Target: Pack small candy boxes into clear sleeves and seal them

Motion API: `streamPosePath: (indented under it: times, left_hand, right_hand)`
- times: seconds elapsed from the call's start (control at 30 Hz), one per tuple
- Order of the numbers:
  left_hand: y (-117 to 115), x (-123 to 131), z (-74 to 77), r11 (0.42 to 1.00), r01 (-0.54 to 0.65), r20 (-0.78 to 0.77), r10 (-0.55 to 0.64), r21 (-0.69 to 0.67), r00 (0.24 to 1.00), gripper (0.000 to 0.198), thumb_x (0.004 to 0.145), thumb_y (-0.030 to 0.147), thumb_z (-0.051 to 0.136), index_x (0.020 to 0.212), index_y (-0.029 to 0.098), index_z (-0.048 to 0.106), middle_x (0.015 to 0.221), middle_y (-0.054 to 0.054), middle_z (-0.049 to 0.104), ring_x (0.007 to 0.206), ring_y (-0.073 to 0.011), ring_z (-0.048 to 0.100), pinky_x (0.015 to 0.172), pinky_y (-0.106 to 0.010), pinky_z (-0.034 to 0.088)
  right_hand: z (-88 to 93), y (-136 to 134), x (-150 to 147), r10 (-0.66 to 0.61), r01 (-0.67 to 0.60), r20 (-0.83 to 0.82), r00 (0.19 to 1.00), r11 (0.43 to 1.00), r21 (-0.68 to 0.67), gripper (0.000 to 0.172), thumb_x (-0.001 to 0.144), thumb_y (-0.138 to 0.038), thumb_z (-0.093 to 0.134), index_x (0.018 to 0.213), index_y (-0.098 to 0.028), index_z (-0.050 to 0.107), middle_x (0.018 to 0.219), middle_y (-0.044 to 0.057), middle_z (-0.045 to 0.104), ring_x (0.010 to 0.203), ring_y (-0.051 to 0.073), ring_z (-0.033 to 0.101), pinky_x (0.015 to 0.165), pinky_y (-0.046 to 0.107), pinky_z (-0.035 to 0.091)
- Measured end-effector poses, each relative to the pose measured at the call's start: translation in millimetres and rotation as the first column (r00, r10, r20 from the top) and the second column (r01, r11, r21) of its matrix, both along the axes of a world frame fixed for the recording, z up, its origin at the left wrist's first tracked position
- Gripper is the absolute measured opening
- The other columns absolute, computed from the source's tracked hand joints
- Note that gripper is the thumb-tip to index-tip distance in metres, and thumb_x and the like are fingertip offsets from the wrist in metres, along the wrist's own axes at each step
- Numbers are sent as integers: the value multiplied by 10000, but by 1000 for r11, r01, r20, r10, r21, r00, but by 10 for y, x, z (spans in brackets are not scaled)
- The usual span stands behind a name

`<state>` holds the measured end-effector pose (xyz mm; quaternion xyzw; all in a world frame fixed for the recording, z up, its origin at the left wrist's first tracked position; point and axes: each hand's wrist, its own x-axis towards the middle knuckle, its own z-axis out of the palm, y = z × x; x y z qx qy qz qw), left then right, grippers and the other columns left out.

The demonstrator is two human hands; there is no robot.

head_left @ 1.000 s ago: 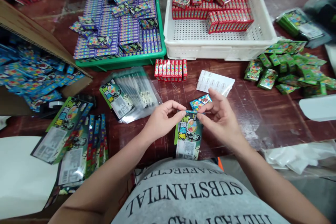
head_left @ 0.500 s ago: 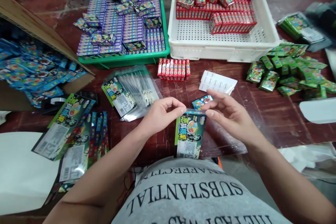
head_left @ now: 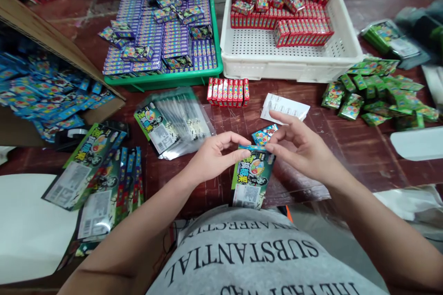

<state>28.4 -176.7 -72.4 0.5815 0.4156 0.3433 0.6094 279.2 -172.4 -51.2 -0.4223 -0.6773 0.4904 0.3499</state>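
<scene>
A flat green-and-black printed packet (head_left: 254,173) with a white label lies near the table's front edge, close to my body. Across its far end runs a narrow blue box (head_left: 255,148), seen edge-on. My left hand (head_left: 219,154) pinches the left end of this box between thumb and fingers. At its right end, my right hand (head_left: 297,147) grips with thumb and forefinger, the other fingers curled loosely. Whether the box is inside the packet's mouth or on top of it, I cannot tell. Just beyond the fingers lies another small blue box (head_left: 263,134).
Clear printed bags (head_left: 187,122) lie left, beside filled packets (head_left: 86,166). Behind stand a row of red boxes (head_left: 228,92), a green crate (head_left: 162,80) of purple boxes and a white crate (head_left: 290,69) of red boxes. A sticker sheet (head_left: 287,106) and green boxes (head_left: 377,92) lie right.
My left fingers have shifted slightly right onto the blue box's end, and my right fingers have moved slightly left. The packet's far end now looks more raised or tilted.
</scene>
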Motion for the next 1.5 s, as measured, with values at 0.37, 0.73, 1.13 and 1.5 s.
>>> streamPosePath:
  times: [0.37, 0.73, 1.13, 1.5]
  left_hand:
    - [-36, 5, 4, 1000, -7, 40, 8, -18, 999, 209, 887, 279, 754, 1073, 193, 711, 1049, -27, 759, 929, -133, 715, 855, -265, 579]
    - [-31, -26, -38, 978, -10, -127, 37, 206, 991, 91, 949, 263, 659, 989, 193, 701, 1047, -49, 720, 981, -162, 679, 910, -333, 536]
    - [32, 130, 99, 891, 110, -266, 12, 440, 964, 150, 957, 126, 585, 994, 186, 718, 993, -43, 683, 941, -146, 643, 860, -313, 511]
    - [-34, 158, 77, 945, 12, -282, 85, 327, 956, 84, 932, 158, 627, 961, 180, 703, 996, -43, 729, 940, -164, 676, 868, -328, 526]
  right_hand:
    - [-85, 15, -43, 12, -35, -138, 990, 986, -164, 756, 904, -318, 735, 1556, -323, 351, 963, 12, 717, 895, 194, 702, 840, 418, 605]
    - [72, -255, 15, -1, -200, 448, 894, 894, 401, 657, 964, -289, 657, 1541, -375, 354, 1304, 37, 713, 1165, 259, 675, 1067, 539, 464]
    - [302, 295, -63, 315, -271, 164, 935, 930, -248, 192, 888, -414, 670, 863, -223, 665, 889, 13, 685, 846, 175, 626, 809, 342, 509]
    - [93, 166, -101, 39, -243, 569, 821, 926, 288, 143, 918, -378, 652, 965, -245, 628, 1020, 77, 649, 970, 275, 603, 843, 463, 509]
